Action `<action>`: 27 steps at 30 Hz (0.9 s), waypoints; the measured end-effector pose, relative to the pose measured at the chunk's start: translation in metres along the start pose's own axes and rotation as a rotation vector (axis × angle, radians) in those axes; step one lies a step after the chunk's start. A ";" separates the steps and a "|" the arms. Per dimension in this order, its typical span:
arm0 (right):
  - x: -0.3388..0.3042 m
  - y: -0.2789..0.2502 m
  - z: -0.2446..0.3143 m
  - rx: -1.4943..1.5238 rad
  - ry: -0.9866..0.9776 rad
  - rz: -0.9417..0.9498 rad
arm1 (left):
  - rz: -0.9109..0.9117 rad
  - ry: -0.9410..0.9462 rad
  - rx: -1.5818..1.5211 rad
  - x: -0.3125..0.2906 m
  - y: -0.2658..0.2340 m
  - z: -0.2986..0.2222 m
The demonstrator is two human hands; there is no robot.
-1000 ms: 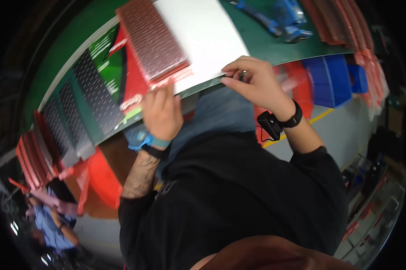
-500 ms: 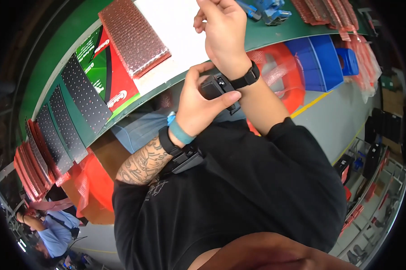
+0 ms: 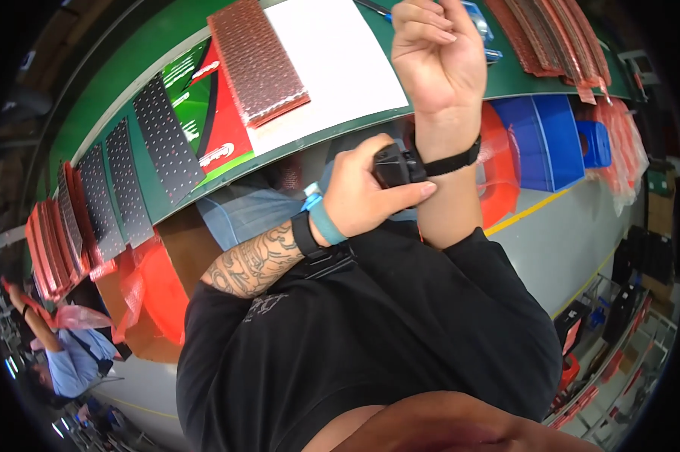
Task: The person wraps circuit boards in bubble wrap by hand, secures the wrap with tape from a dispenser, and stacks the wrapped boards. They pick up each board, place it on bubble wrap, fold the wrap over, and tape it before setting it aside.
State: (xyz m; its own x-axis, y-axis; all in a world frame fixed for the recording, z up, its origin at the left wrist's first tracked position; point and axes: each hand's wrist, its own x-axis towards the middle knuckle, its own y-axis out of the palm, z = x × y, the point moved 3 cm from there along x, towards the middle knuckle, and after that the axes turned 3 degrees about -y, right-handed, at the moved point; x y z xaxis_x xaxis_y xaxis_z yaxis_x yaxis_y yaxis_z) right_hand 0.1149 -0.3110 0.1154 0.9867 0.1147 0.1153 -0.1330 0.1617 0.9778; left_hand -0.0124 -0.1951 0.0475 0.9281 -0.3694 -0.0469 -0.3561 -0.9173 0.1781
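Note:
My left hand (image 3: 352, 188) is closed around a small black box-shaped device (image 3: 394, 167), which sits on the black strap (image 3: 453, 160) around my right wrist. Its thumb lies across the device's near side, pointing at my right forearm. My right hand (image 3: 441, 71) is raised over the green workbench's edge, palm up. Its fingers curl loosely, and nothing lies in the palm. A teal band (image 3: 325, 222) and another black strap (image 3: 305, 235) circle my left wrist. Under that forearm a second black device (image 3: 332, 261) partly shows against my dark shirt.
On the green bench (image 3: 340, 126) lie a white sheet (image 3: 336, 68), a red bubble-wrap packet (image 3: 257, 60), a red-green printed sheet (image 3: 219, 113) and dotted dark panels (image 3: 166, 139). Wrapped stacks (image 3: 547, 41) stand far right. Below are blue bins (image 3: 539, 143). A person (image 3: 76, 361) works at lower left.
Both hands have shifted right together, and my right hand has turned more upright. My left hand still grips the device at the right wrist. The view has moved slightly; the person's arm is raised.

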 end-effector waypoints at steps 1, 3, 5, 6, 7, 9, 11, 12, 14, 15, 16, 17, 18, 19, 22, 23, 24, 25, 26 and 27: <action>-0.002 0.004 -0.004 -0.023 -0.018 0.045 | -0.017 -0.002 0.007 0.000 -0.001 -0.006; -0.008 0.006 -0.013 -0.364 -0.276 0.057 | 0.015 -0.137 0.106 0.006 0.000 -0.022; -0.013 0.009 -0.020 -0.888 -0.661 0.083 | 0.012 -0.211 0.163 0.006 -0.001 -0.018; -0.015 0.008 -0.023 -1.058 -0.796 0.077 | 0.005 -0.245 0.121 0.006 -0.002 -0.005; -0.013 -0.002 -0.025 -1.143 -0.695 0.151 | -0.001 -0.278 0.079 0.005 -0.004 0.009; -0.013 -0.021 -0.019 -1.266 -0.547 0.251 | -0.001 -0.317 0.043 0.001 -0.012 0.014; -0.017 -0.036 -0.004 -1.323 -0.407 0.233 | -0.068 0.083 0.459 -0.009 -0.035 -0.003; -0.016 -0.044 0.001 -1.337 -0.313 0.189 | -0.105 0.290 0.664 -0.014 -0.047 -0.011; -0.019 -0.056 -0.002 -1.339 -0.219 0.139 | -0.333 0.533 1.205 -0.020 -0.087 -0.015; -0.025 -0.061 -0.010 -1.541 -0.107 0.197 | -0.327 0.527 1.210 -0.020 -0.103 -0.013; -0.030 -0.067 -0.018 -1.738 0.013 0.258 | -0.369 0.472 1.320 -0.020 -0.119 -0.010; -0.035 -0.073 -0.028 -1.926 0.142 0.328 | -0.413 0.412 1.434 -0.021 -0.129 -0.007; -0.034 -0.080 -0.037 -1.914 0.145 0.329 | -0.411 0.404 1.444 -0.022 -0.132 -0.003; -0.030 -0.085 -0.050 -1.984 0.011 0.403 | -0.408 0.393 1.460 -0.023 -0.133 0.003; -0.032 -0.094 -0.075 -2.126 -0.276 0.529 | -0.386 0.386 1.478 -0.025 -0.131 0.016; -0.034 -0.096 -0.076 -2.098 -0.280 0.499 | -0.401 0.407 1.465 -0.025 -0.131 0.018; -0.036 -0.097 -0.077 -2.073 -0.287 0.467 | -0.415 0.431 1.447 -0.025 -0.130 0.020; -0.039 -0.097 -0.077 -2.052 -0.295 0.435 | -0.428 0.456 1.426 -0.026 -0.128 0.021; -0.042 -0.099 -0.076 -2.089 -0.308 0.414 | -0.412 0.485 1.396 -0.025 -0.126 0.025; -0.047 -0.098 -0.077 -2.047 -0.253 0.456 | -0.390 0.461 1.420 -0.028 -0.129 0.027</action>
State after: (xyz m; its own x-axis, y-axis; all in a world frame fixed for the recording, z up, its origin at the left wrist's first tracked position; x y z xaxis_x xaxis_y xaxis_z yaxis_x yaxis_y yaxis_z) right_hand 0.0741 -0.2564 0.0002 0.8275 0.3723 0.4202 -0.0243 0.7716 -0.6357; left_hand 0.0046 -0.0707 -0.0006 0.8417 -0.2500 0.4786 0.3496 -0.4232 -0.8359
